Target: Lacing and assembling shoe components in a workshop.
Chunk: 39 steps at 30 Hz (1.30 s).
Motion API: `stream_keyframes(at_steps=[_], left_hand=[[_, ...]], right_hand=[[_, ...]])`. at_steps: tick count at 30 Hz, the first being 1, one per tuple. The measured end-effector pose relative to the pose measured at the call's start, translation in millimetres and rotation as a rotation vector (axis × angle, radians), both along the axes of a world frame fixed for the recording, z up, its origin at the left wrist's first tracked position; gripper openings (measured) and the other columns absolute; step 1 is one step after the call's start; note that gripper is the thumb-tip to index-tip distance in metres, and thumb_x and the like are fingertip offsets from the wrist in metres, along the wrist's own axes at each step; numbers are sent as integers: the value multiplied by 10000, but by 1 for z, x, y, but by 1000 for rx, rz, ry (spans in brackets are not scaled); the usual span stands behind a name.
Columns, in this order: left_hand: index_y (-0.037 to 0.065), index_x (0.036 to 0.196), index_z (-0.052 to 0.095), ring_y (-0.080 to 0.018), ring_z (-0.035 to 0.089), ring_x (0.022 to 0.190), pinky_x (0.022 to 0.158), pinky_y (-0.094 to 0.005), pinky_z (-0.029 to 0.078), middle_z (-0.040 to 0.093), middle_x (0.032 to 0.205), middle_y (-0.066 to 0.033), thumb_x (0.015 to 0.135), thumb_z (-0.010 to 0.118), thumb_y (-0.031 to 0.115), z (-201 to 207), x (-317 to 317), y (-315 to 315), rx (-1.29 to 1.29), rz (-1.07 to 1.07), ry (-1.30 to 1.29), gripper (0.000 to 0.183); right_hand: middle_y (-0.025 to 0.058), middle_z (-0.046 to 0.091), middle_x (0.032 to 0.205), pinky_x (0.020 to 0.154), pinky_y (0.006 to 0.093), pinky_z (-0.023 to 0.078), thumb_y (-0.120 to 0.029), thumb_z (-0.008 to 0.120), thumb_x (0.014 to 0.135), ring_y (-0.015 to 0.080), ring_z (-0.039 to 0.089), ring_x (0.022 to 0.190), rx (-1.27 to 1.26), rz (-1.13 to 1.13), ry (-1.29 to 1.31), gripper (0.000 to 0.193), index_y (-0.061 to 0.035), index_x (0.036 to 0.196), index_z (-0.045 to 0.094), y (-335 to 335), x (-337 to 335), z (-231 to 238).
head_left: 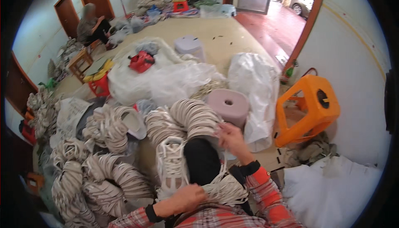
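Shoe upper, pale with white lacing, lies left of black-clad knee, just before curved stack of uppers. Left hand: fingers curled, beside white lace bundle; cannot tell if gripping. Right hand: fingertips pinched near stack's right end; hold unclear. Print on white sack at left, too small to read. Upper bundles crowd left side; orange stool edges right, near wall. Tan floor stretches toward doorway.
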State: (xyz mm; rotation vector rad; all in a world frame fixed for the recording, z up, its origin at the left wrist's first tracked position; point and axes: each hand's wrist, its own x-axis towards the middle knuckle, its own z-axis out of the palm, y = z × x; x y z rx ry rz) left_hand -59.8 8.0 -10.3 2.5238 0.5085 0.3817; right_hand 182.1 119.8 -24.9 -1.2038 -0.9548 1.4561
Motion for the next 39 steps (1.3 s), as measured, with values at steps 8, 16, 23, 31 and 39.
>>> stream_keyframes(at_steps=[8,16,23,31,39], left_hand=[[25,960,569,-402,596,753,661,-465,462,613,782,-238,855,482,173,-12,-43,71,-308,851,171,201],[41,1015,547,-411,577,796,699,-473,446,605,774,-225,868,448,196,2,-36,79,-341,838,332,235],[46,1044,525,-412,585,754,689,-459,455,609,736,-216,872,439,207,-6,-44,89,-308,751,384,250],[31,1168,506,-139,595,593,508,-259,396,614,622,-80,915,393,168,-15,-57,111,-1047,659,188,309],[8,985,602,-99,530,490,441,-241,347,586,553,-37,865,431,115,-21,-46,159,-1077,439,500,235]], right_hand=[[219,593,688,587,418,473,-93,512,787,354,598,634,330,421,-753,140,14,820,597,-28,-116,-43],[208,592,697,629,476,458,-105,503,764,395,585,707,339,457,-941,134,7,736,571,-31,-110,-35],[187,576,661,599,463,461,-99,520,732,374,585,669,435,451,-963,100,-12,709,564,-29,-117,-54],[222,584,693,632,474,468,-48,519,678,390,592,700,342,462,-965,101,21,745,549,-28,-127,-53],[252,592,701,626,477,475,-60,513,687,405,600,689,323,447,-978,125,33,761,548,-30,-128,-46]])
